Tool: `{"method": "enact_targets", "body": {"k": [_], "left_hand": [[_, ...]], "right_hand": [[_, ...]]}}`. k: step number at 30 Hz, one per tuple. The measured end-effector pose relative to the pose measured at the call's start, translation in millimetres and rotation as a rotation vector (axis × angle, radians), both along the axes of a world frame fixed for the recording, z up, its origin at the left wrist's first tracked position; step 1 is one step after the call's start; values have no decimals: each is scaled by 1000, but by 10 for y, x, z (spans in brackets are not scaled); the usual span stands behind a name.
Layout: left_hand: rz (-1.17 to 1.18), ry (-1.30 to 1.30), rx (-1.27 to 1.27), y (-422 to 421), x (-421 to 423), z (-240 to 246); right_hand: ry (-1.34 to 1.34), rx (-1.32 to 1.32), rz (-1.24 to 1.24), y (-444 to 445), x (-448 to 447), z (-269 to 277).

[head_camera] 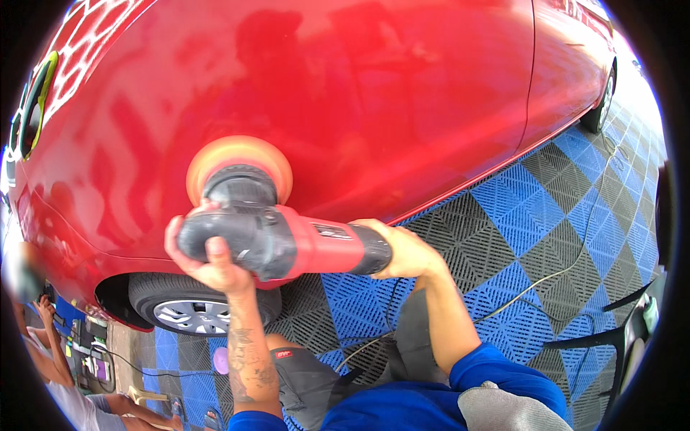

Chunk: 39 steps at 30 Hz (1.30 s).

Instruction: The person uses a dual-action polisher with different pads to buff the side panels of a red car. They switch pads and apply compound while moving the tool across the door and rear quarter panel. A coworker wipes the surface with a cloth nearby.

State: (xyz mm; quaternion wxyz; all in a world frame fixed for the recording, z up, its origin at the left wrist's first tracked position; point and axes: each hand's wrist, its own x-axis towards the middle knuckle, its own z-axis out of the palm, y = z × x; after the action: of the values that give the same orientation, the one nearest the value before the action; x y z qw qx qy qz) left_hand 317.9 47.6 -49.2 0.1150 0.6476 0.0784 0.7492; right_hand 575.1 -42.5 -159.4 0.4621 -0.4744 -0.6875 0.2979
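Observation:
A red and black car polisher [323, 242] lies across the view, its orange-yellow round foam pad [237, 151] against the glossy red side panel of a car [377, 108]. The pad looks blurred. My left hand [215, 264] grips the black head of the polisher, thumb over the top. At the tool's other end, my right hand [404, 250] is closed around the black rear of its body. Below the tool is the car's front wheel [194, 315], partly hidden by my left forearm.
Cords [555, 275] run over the blue and grey grid floor tiles [517, 204]. A black plastic chair [620, 339] stands at right. Another person [81, 398] is at lower left, near equipment. A grey cloth [506, 409] hangs by my shoulder. A purple round object [221, 360] is near the wheel.

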Motion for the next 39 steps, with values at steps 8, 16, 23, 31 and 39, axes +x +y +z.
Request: {"method": "enact_targets", "body": {"k": [8,16,23,31,39], "left_hand": [[-169,-22,-82,-146,732,-589],[-157,-79,-167,-273,933,-727],[-91,-193,-182,-175,300,-706],[-286,126,-195,-336,1250,141],[-96,128,-13,-185,988,-403]], "right_hand": [[-19,-83,-85,-190,619,-444],[4,-165,-87,-294,781,-526],[-95,-112,-13,27,210,-446],[257,-61,-110,-55,573,-894],[339,-94,-70,-130,342,-1048]]}}
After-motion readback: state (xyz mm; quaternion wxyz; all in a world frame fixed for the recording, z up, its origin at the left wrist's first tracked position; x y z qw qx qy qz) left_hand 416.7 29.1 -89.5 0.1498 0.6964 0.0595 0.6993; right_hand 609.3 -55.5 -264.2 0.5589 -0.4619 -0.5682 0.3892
